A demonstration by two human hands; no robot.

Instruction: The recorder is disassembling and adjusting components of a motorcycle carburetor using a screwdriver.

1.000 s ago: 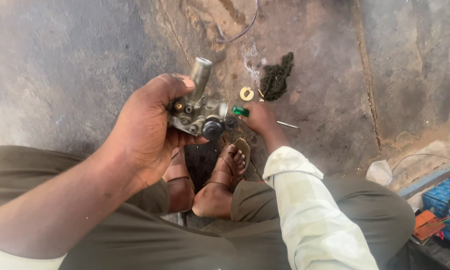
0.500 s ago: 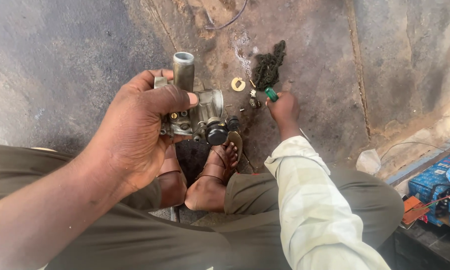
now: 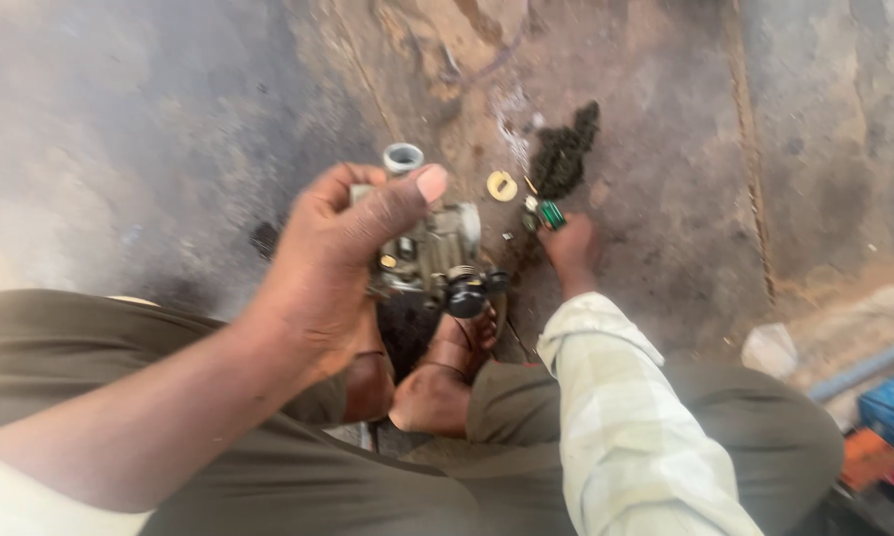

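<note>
My left hand [image 3: 338, 263] grips a grey metal carburettor [image 3: 433, 248], its round tube end pointing up and a black knob at its lower right. My right hand [image 3: 569, 245], in a pale checked sleeve, reaches down to the dirt floor and is closed around a green-handled tool [image 3: 550, 214]. Just beyond it lie a small brass ring [image 3: 501, 186] and a dark oily rag [image 3: 564, 157]. My sandalled feet [image 3: 442, 372] show below the carburettor.
The ground is stained, cracked concrete and dirt. A white scrap [image 3: 769, 349] lies at the right. Blue and orange boxes [image 3: 893, 422] and a grey pipe [image 3: 864, 367] sit at the lower right edge.
My right hand has moved away from the carburettor down to the floor near the brass ring, with the green tool in it. My left hand has lifted and turned the carburettor slightly.
</note>
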